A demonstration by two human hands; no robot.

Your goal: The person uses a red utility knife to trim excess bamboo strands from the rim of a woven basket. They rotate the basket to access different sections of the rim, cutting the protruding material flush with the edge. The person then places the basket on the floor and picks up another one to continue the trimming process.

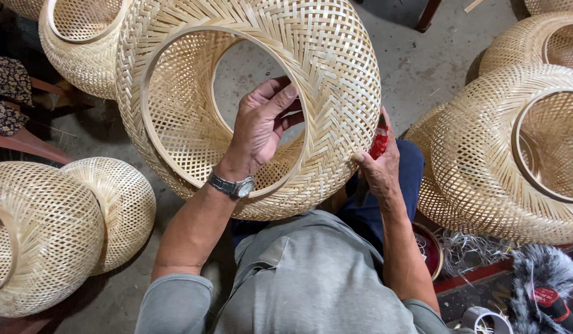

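I see the left hand (260, 127) reaching inside the woven bamboo shade (249, 105), fingers hooked on its inner hoop (175, 117) to steady it. The right hand (380, 164) presses the outer right wall, clenched around a red tool (379, 142) to keep it ready.

Bare floor (416, 68) lies open far behind the held shade (323, 80). Woven shades crowd right (484, 154), near left (51, 229) and far left (82, 55); clutter (478, 253) blocks near right.

Your left hand's (262, 127) fingertips curl out of sight behind the woven bamboo shade's (336, 80) inner ring. Your right hand (380, 167) covers most of a red tool (379, 142). The shade's top and the far-right baskets (515, 154) run past the frame's edge.
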